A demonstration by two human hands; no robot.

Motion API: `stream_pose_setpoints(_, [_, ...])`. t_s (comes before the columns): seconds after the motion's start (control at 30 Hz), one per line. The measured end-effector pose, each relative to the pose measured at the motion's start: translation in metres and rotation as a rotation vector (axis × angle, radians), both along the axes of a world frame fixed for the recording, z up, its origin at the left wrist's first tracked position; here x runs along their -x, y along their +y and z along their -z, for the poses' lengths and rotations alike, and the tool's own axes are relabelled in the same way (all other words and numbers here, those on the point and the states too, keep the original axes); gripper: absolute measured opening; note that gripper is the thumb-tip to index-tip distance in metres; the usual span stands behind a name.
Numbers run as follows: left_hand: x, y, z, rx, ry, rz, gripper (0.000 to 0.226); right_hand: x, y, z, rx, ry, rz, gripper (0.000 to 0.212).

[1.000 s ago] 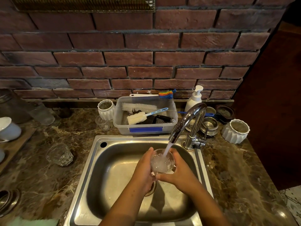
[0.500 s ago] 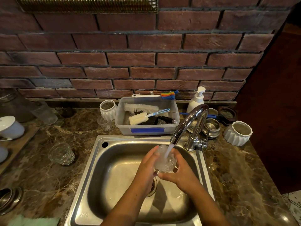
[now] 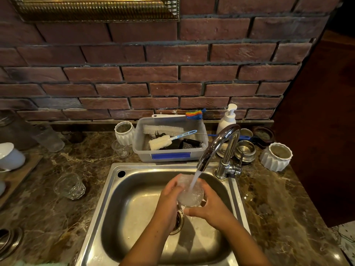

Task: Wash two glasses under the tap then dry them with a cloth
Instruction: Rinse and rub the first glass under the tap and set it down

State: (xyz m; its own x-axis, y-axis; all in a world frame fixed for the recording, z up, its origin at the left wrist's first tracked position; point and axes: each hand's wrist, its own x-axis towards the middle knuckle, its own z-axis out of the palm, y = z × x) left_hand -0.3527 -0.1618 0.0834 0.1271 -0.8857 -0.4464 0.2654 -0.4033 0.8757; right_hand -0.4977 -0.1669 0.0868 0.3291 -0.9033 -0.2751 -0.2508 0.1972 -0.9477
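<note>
Above the sink (image 3: 163,166), a glass (image 3: 190,195) was gripped by left hand (image 3: 169,198) and right hand (image 3: 213,208) under the tap (image 3: 217,144); the second glass (image 3: 69,186) was seen on the counter (image 3: 48,217), leftward.

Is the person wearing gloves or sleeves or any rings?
No gloves: the left hand and right hand are bare. The forearms are bare too, with no sleeves in view. No ring, watch or bracelet shows.
</note>
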Motion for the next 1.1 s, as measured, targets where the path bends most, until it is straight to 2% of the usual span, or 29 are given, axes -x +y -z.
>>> stream_pose_setpoints(0.1, [0.001, 0.002, 0.0, -0.006, 0.001, 0.006, 0.031, 0.003, 0.001, 0.0, 0.007, 0.002, -0.011, 0.07])
stream_pose_setpoints(0.47, [-0.002, 0.003, 0.005, 0.024, 0.054, 0.01, 0.027, 0.004, 0.001, 0.003, -0.015, 0.017, -0.045, 0.079])
stream_pose_setpoints(0.63, [-0.006, 0.005, 0.007, -0.014, 0.052, 0.027, 0.028, 0.002, -0.001, 0.0, -0.025, 0.024, -0.011, 0.075])
stream_pose_setpoints(0.7, [-0.008, 0.006, 0.009, 0.007, 0.078, 0.045, 0.028, 0.002, 0.0, 0.004, -0.081, -0.025, -0.001, 0.073])
stream_pose_setpoints(0.83, [-0.012, 0.009, 0.007, 0.0, 0.117, 0.087, 0.032, -0.002, 0.007, 0.007, -0.188, -0.163, 0.042, 0.051])
stream_pose_setpoints(1.0, [-0.012, 0.018, 0.002, -0.054, 0.092, 0.146, 0.041, -0.012, 0.022, 0.008, -0.384, -0.393, 0.168, 0.061])
stream_pose_setpoints(1.1, [-0.011, 0.029, -0.005, -0.131, 0.177, 0.169, 0.051, -0.016, 0.035, 0.004, -0.475, -0.469, 0.2, 0.059])
